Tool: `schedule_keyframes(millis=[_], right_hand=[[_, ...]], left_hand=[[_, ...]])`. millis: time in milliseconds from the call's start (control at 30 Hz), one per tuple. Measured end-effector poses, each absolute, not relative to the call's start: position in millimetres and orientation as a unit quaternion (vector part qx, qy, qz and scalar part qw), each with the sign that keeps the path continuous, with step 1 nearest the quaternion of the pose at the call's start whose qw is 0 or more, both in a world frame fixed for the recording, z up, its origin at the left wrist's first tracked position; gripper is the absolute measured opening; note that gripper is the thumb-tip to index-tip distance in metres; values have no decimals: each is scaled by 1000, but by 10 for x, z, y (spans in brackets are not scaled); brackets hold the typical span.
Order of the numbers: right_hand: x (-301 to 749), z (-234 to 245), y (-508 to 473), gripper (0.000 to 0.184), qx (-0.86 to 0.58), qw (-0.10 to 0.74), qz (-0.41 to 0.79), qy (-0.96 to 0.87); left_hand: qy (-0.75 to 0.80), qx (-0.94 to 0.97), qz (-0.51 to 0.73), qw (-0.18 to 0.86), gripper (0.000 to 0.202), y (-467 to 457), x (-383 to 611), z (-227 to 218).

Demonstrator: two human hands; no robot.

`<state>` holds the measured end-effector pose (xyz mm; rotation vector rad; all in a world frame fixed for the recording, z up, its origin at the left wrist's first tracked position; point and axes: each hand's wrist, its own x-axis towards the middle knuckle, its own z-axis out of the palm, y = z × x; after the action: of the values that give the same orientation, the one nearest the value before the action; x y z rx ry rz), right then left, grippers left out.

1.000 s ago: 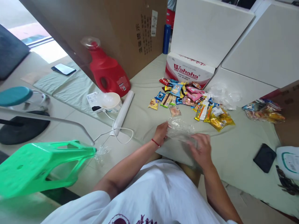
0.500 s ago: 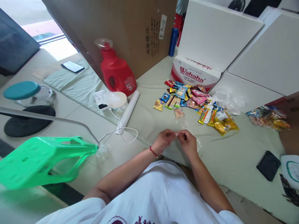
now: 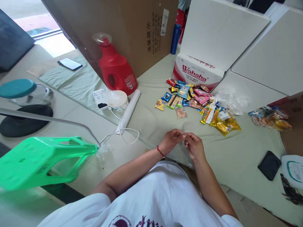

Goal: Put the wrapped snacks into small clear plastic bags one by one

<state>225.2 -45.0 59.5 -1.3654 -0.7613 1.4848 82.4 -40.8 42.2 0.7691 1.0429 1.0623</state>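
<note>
My left hand (image 3: 172, 141) and my right hand (image 3: 194, 145) meet fingertip to fingertip above the cloth in front of my body. Both pinch a clear plastic bag (image 3: 188, 127), whose thin film shows above the fingers and hangs below them. Its full outline is hard to make out. Just beyond my hands lies a small clear packet with pinkish contents (image 3: 181, 113). Farther back is a pile of wrapped snacks (image 3: 184, 94), with a yellow snack packet (image 3: 159, 105) at its left and gold packages (image 3: 227, 123) at its right.
Behind the snacks stands a Wahaha carton (image 3: 197, 74), with crumpled clear plastic (image 3: 232, 101) to its right. A red detergent jug (image 3: 118, 71), a white roll (image 3: 128, 112) and a tub (image 3: 120, 100) are at left, near a green stool (image 3: 47, 160). A dark pouch (image 3: 269, 165) lies far right.
Both hands have shifted slightly to the right, still pinched together. More of the clear bag now shows above and below the fingers. The camera view has moved a little.
</note>
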Motion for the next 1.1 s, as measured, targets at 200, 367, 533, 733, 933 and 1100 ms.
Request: schedule_keyframes(millis=[200,367,533,733,933,1100], right_hand=[[2305,619,-432,38,-561,475,589,-336],[2390,588,-427,42,-586,478,564,-333],[2351,518,-450,38,-605,451,519,-402],[2360,566,-435,36,-561,464,584,-359],[2408,564,-426,35,-568,469,583,-343],[2518,593,-413,31,-567,494,561,-345]], left_hand=[[476,283,499,666,38,-335,866,306],[488,296,485,662,36,-355,887,368],[478,326,496,647,30,-340,1017,349],[423,228,489,728,41,-325,1021,245],[433,192,477,740,43,-312,1002,266],[442,163,491,733,41,-239,879,273]])
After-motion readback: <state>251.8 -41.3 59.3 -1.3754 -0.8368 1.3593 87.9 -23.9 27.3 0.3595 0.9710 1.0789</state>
